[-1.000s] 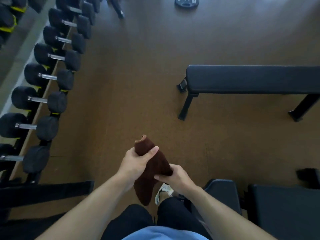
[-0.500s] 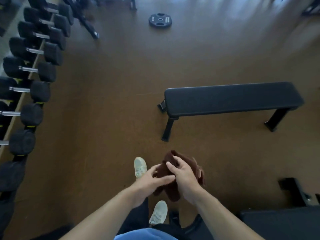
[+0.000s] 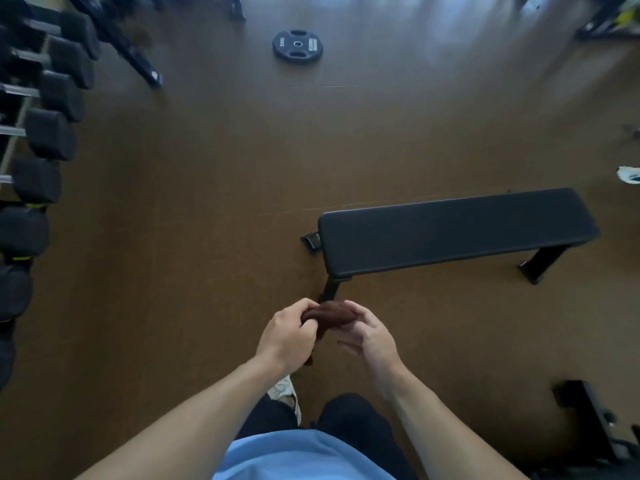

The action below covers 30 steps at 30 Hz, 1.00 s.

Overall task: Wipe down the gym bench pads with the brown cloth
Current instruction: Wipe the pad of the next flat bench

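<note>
The person wears a light blue top (image 3: 304,455) and dark trousers (image 3: 349,420). Both forearms are bare, with no sleeve reaching them. The left hand (image 3: 287,337) and right hand (image 3: 372,341) are bare too. A pale, whitish shoe (image 3: 285,393) shows below.

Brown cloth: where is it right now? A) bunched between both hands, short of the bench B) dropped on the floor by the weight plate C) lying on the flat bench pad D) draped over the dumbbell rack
A: the brown cloth is bunched between the left hand and the right hand, held above the floor short of the flat bench pad, which has nothing on it.
</note>
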Motion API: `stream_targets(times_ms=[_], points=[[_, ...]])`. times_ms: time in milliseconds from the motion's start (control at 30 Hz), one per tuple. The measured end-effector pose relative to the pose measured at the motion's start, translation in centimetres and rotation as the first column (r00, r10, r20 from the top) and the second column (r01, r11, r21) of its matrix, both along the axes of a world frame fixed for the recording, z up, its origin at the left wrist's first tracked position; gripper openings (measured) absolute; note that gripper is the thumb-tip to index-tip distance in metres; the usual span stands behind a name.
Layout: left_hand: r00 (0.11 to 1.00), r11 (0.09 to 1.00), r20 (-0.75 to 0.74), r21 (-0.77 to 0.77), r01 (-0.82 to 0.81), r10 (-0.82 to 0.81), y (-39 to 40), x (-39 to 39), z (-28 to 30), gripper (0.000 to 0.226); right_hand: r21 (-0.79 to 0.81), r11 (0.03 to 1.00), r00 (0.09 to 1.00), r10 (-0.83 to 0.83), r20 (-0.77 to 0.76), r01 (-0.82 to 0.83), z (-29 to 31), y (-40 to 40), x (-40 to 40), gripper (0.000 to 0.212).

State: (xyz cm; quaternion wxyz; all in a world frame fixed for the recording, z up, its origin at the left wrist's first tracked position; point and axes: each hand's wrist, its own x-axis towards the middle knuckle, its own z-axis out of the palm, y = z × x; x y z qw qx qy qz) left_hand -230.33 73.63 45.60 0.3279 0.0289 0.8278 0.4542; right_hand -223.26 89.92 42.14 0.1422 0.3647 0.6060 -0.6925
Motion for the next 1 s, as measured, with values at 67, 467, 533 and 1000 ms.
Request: stream_targets(times_ms=[67,467,533,1000], points=[[0.999,0.998,0.012,0.044,0.049,-0.05,1.4,-2.9,0.9,0.027,0.05,0.995,0.997,0.081,-0.011,-0.08,-0.2,0.7,-1.6,0.043],[0.944,0.964,0.263,0.12,-0.237,0.199,11.4,-13.9,-0.6,0.02,-0.03,0.979,0.935,-0.183,0.303,0.202,-6.5,13.3,-9.1,0.021],[0.896,0.933,0.298,0.045,-0.357,0.328,12.7,-15.0,-2.6,0.016,-0.037,0.966,0.921,-0.234,0.311,0.258,-7.4,17.5,-11.0,0.005],[0.466,0.634,0.538,-0.175,-0.753,0.702,24.4,-17.7,-22.8,0.029,0.525,0.723,0.888,0.424,0.176,-0.449,-16.2,31.2,-34.1,0.012]])
